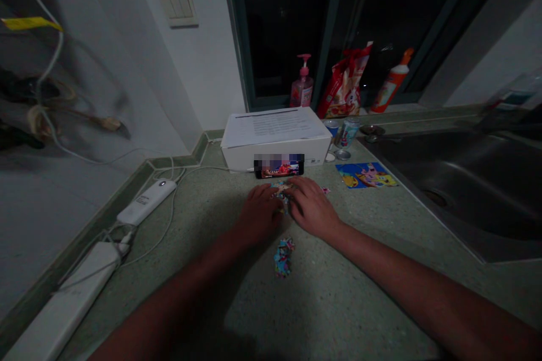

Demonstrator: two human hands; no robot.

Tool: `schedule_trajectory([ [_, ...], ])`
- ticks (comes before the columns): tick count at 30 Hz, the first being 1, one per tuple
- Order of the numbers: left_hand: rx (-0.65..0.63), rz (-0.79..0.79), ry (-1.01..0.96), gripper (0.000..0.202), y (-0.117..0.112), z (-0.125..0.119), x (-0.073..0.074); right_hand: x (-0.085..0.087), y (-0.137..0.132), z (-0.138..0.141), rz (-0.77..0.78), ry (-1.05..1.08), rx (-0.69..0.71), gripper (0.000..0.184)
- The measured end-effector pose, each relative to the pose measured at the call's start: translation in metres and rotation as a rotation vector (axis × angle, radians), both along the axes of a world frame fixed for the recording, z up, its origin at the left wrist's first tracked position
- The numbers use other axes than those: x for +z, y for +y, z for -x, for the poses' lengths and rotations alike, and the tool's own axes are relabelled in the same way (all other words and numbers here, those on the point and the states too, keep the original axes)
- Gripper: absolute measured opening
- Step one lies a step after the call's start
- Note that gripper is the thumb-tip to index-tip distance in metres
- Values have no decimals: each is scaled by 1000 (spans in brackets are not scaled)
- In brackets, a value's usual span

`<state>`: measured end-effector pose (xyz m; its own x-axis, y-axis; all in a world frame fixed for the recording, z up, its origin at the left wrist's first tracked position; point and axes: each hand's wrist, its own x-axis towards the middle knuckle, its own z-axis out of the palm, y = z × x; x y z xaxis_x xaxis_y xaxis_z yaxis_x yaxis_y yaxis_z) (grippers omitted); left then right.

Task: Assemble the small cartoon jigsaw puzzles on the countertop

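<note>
My left hand [259, 214] and my right hand [312, 207] lie palm down side by side on the green countertop [339, 293]. Their fingers press on a small cluster of colourful puzzle pieces [283, 192] between them, which the hands mostly hide. A second clump of joined puzzle pieces [283, 256] lies loose on the counter just behind my wrists. A phone [279, 166] with a lit screen leans against a white box [275, 138] right beyond my fingertips. A colourful cartoon picture [366, 175] lies flat to the right of the phone.
A steel sink [466, 180] fills the right side. Two white power strips [146, 202] with cables run along the left wall edge. A pink pump bottle [302, 87], a red bag [345, 87], an orange bottle [392, 84] and small cans [346, 132] stand by the dark window.
</note>
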<state>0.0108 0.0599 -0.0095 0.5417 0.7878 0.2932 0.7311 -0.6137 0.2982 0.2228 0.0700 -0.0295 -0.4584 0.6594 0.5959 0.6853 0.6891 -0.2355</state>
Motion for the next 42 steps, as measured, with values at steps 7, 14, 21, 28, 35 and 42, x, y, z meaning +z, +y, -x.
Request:
schedule_trajectory([
  [7, -54, -7, -107, 25, 7, 2, -6, 3, 1, 3, -2, 4, 27, 43],
  [14, -60, -48, -179, 18, 4, 4, -9, 5, 0, 0, 7, 19, 60, 40],
  [21, -63, 13, -189, 7, 3, 5, -7, 5, -4, -6, 48, 20, 97, 32],
  [28, -52, 63, -210, 7, 5, 6, -12, 4, -4, -8, 78, 12, 151, 33],
  [35, 75, 130, -401, 10, 8, 10, -13, 7, -5, -7, 50, 24, 214, 29],
  [42, 125, 243, -539, 9, 6, 11, -11, 6, -3, -7, 25, 14, 228, 32],
])
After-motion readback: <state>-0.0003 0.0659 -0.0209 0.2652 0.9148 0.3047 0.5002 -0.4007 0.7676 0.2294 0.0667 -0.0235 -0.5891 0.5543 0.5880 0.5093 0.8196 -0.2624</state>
